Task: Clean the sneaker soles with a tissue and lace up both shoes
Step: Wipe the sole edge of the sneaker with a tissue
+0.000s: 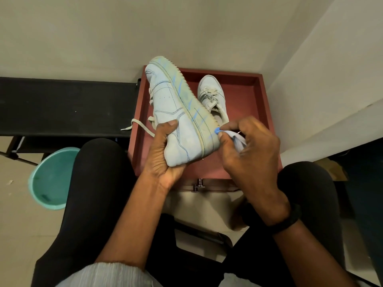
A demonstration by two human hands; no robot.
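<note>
My left hand grips the heel of a pale sneaker, tilted on its side with the toe pointing away. Its sole edge is yellowed and carries blue streaks. My right hand pinches a white tissue whose tip, stained blue, touches the sole edge near the heel. Loose laces dangle from the held shoe on the left. The second sneaker stands upright on the red-brown table, its laces loose, partly hidden behind the held shoe.
The small red-brown table sits in a wall corner, with a metal handle at its front. A black bench runs to the left. A teal basin rests on the floor by my left knee.
</note>
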